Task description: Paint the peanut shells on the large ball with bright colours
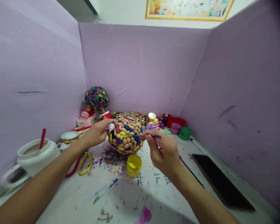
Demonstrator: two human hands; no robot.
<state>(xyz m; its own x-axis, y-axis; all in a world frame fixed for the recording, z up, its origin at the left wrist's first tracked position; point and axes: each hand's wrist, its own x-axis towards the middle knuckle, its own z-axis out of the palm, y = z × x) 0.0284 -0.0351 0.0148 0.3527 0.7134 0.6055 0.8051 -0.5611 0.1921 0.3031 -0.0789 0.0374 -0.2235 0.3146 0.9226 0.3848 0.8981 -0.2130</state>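
A ball covered in peanuts (130,145) is in front of me, some shells painted blue, yellow or magenta and many still plain tan. At its upper left, my left hand (96,133) is closed on a crumpled white tissue (111,127) that is against the ball. A thin blue paintbrush (156,136) is pinched in my right hand (163,151), its tip at a yellow-painted peanut on the ball's front. Just below the ball stands an open jar of yellow paint (134,169).
Scissors (86,163) and a white mug-shaped pot (38,157) are at left. Behind are a multicoloured peanut ball (97,98) and a tray of peanuts (133,117). Paint jars (184,133) stand back right, near a dark phone-like slab (221,180). Purple panels enclose three sides.
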